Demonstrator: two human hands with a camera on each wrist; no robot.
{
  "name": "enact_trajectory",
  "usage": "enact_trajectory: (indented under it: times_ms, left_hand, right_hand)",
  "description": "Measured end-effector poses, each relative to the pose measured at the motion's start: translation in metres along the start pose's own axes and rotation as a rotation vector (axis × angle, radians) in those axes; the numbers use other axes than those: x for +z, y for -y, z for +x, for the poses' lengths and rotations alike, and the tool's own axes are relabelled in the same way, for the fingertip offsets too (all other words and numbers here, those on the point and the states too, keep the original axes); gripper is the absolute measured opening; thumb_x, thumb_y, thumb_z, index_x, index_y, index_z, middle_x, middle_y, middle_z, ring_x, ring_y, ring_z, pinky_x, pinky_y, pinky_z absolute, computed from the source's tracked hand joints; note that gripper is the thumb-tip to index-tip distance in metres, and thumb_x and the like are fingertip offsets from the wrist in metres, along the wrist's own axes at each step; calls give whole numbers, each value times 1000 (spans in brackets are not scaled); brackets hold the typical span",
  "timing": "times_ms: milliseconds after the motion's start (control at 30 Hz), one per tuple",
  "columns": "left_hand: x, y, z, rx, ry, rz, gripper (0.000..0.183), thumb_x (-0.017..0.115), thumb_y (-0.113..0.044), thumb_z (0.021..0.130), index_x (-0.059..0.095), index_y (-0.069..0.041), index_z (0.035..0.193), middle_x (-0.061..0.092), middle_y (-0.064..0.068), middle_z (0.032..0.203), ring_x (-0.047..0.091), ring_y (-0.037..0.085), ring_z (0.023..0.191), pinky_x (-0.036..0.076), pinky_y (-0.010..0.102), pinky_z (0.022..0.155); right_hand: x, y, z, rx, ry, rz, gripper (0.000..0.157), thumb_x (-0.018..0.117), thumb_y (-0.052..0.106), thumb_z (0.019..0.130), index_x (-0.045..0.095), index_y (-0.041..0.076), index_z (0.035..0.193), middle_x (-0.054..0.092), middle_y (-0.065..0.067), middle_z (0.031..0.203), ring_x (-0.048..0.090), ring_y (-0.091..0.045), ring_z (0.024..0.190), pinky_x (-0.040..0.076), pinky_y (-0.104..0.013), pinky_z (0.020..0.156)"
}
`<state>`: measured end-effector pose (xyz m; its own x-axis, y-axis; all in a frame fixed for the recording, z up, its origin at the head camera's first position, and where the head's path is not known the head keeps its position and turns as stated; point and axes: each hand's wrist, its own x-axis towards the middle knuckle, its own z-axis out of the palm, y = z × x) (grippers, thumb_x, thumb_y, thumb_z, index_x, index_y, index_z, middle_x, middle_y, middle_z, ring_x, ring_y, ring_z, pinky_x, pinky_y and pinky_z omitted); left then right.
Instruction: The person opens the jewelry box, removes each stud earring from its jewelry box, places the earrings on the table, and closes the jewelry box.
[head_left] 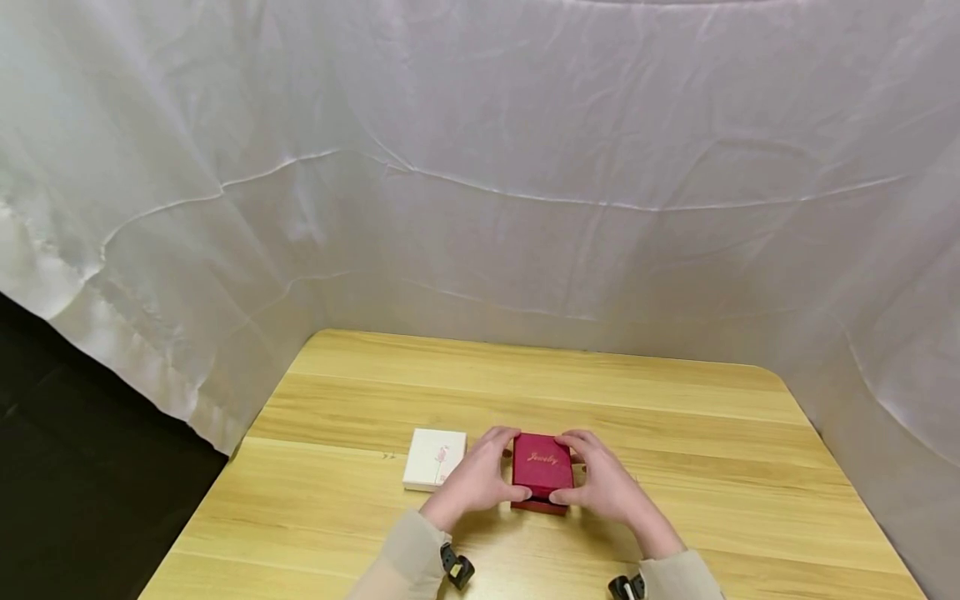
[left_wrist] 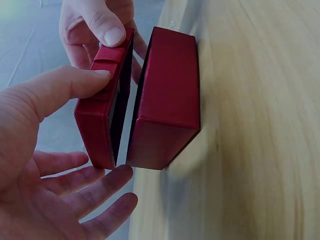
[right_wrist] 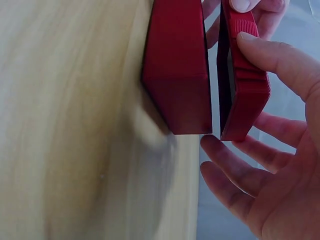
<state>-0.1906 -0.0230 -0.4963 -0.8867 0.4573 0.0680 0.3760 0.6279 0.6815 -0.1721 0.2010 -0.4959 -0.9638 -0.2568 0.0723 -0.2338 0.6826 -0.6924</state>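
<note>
A dark red jewelry box lies apart in two pieces, its lid (head_left: 543,473) raised just above the base (head_left: 538,506). "Jewelry" is lettered on the lid's top, and a ribbed ribbon bow (left_wrist: 107,62) sits on its front side. My left hand (head_left: 480,479) and right hand (head_left: 606,485) pinch the lid from both sides, thumbs at the front by the bow and fingers along the sides and back. In the wrist views a narrow gap separates lid (right_wrist: 247,102) and base (right_wrist: 177,75). The base rests on the table; its inside is hidden.
A white square box (head_left: 429,457) with pink lettering stands on the wooden table (head_left: 337,500), close to my left hand. Pale cloth (head_left: 525,250) hangs behind the table and along its sides. Dark ground shows at the far left.
</note>
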Motion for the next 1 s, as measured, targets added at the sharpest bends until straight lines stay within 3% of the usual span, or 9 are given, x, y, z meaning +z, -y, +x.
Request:
enact_trajectory:
  times_ms: [1000]
  left_hand:
    - [8, 3, -7, -14, 11, 4, 88, 90, -25, 67, 48, 0, 140, 50, 12, 140, 52, 28, 123, 43, 44, 104]
  right_hand:
    - [9, -3, -5, 5, 24, -1, 80, 92, 20, 64, 56, 1, 133, 51, -8, 135, 57, -24, 110, 45, -53, 97]
